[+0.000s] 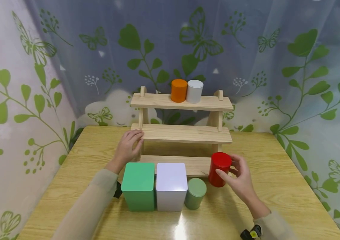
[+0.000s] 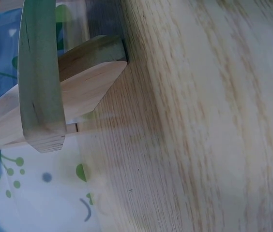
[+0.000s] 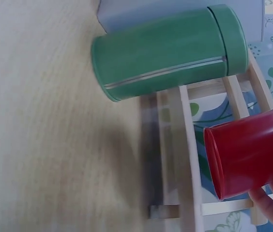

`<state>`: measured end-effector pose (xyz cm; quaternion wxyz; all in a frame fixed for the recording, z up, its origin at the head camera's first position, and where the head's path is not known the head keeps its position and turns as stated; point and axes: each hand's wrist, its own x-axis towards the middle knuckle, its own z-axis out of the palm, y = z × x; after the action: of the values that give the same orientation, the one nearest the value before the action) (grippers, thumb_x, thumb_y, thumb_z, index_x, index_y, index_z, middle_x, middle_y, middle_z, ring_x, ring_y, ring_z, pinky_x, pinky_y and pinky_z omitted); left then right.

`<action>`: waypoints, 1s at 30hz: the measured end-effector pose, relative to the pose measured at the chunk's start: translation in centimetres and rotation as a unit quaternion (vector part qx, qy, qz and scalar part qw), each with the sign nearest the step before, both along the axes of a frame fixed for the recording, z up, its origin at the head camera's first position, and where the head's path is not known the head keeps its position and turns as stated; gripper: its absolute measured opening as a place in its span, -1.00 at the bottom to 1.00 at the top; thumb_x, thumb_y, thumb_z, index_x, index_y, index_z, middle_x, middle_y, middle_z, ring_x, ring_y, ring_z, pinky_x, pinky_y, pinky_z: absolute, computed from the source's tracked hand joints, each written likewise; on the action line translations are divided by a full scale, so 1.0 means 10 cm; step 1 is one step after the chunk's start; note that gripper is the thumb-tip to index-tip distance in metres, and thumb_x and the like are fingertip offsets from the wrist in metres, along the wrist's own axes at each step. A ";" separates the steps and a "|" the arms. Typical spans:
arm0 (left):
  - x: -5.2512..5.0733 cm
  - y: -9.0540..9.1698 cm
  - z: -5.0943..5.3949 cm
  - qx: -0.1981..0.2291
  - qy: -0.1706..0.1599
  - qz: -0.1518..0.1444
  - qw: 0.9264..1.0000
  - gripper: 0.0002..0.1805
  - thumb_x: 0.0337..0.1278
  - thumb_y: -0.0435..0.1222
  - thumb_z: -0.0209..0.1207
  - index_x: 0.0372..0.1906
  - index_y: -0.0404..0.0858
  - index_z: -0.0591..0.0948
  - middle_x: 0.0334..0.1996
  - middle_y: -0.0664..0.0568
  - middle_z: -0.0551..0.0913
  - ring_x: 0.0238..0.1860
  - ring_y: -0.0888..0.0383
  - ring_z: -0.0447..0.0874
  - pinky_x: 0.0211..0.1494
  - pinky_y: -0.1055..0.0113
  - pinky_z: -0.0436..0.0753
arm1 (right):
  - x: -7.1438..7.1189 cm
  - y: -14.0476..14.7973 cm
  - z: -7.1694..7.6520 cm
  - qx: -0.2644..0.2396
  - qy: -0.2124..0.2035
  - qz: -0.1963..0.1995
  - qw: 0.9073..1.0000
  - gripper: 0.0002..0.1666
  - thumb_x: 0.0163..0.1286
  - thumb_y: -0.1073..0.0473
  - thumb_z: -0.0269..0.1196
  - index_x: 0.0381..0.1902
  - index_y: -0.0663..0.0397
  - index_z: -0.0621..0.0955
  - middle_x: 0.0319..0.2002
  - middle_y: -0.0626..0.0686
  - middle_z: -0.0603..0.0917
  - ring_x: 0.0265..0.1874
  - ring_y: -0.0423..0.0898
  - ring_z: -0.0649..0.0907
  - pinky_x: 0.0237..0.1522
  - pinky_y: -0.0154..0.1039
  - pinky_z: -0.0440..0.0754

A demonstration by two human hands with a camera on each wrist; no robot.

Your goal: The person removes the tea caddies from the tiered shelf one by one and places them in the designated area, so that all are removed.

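Note:
My right hand [image 1: 242, 178] grips a red can [image 1: 219, 169] at the right end of the wooden rack's bottom shelf [image 1: 188, 165]; in the right wrist view the red can [image 3: 252, 150] is tilted, with fingertips [image 3: 267, 198] on its side. My left hand [image 1: 126, 149] touches the left end of the middle shelf [image 1: 185, 133]. A green can [image 1: 195, 194] stands on the table beside a white box [image 1: 171, 186], with a green box [image 1: 138, 186] to the left. An orange can [image 1: 179, 90] and a white can [image 1: 195, 91] stand on the top shelf.
The wooden table [image 1: 76, 186] reaches back to a patterned curtain [image 1: 163, 43]. The two boxes and the green can stand in a row before the rack. In the left wrist view the rack's side support [image 2: 42, 82] rises near the table surface [image 2: 189, 121].

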<state>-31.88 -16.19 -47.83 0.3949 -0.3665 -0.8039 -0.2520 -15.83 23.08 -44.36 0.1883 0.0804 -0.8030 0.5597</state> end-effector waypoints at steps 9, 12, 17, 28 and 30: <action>0.00 -0.01 0.00 0.004 -0.001 -0.001 1.000 -0.70 0.08 -0.38 0.20 -0.06 -0.40 0.62 -0.04 -0.19 0.60 0.03 -0.10 0.50 0.17 0.09 0.40 | 0.19 -0.05 -0.04 -0.018 0.011 0.029 0.999 -0.33 0.05 0.51 0.32 0.13 0.37 0.34 -0.01 0.19 0.51 -0.13 -0.23 0.55 -0.14 -0.38 0.57; 0.00 0.00 -0.01 0.004 -0.002 0.000 1.000 -0.70 0.07 -0.39 0.21 -0.06 -0.39 0.62 -0.04 -0.18 0.60 0.03 -0.10 0.50 0.17 0.10 0.40 | 0.19 0.00 -0.17 -0.026 0.021 0.055 0.998 -0.31 0.03 0.55 0.31 0.14 0.39 0.32 -0.02 0.15 0.53 -0.11 -0.22 0.55 -0.13 -0.38 0.57; -0.01 0.01 -0.01 0.005 0.000 -0.003 1.000 -0.70 0.05 -0.40 0.21 -0.06 -0.40 0.62 -0.04 -0.19 0.60 0.03 -0.09 0.50 0.18 0.10 0.39 | 0.18 0.03 -0.32 -0.045 0.034 0.090 0.994 -0.29 0.00 0.58 0.31 0.14 0.38 0.32 -0.03 0.12 0.54 -0.09 -0.18 0.56 -0.11 -0.36 0.57; 0.01 0.03 0.02 0.010 0.005 -0.008 1.000 -0.70 0.02 -0.42 0.23 -0.08 -0.41 0.62 -0.05 -0.21 0.60 0.01 -0.11 0.51 0.16 0.09 0.40 | 0.25 0.06 -0.47 -0.043 0.018 0.111 0.993 -0.31 0.02 0.58 0.30 0.12 0.37 0.31 -0.04 0.19 0.53 -0.10 -0.17 0.57 -0.12 -0.26 0.60; 0.01 0.02 0.01 0.011 0.004 -0.007 1.000 -0.70 0.02 -0.42 0.23 -0.08 -0.42 0.62 -0.05 -0.21 0.60 0.01 -0.11 0.51 0.16 0.09 0.40 | 0.26 0.06 -0.48 -0.045 0.014 0.114 0.992 -0.32 0.03 0.56 0.31 0.12 0.36 0.31 -0.05 0.17 0.53 -0.10 -0.16 0.57 -0.11 -0.25 0.60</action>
<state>-31.76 -15.95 -47.71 0.4003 -0.3684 -0.7970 -0.2621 -13.19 23.67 -49.20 0.1383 0.1704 -0.7600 0.6117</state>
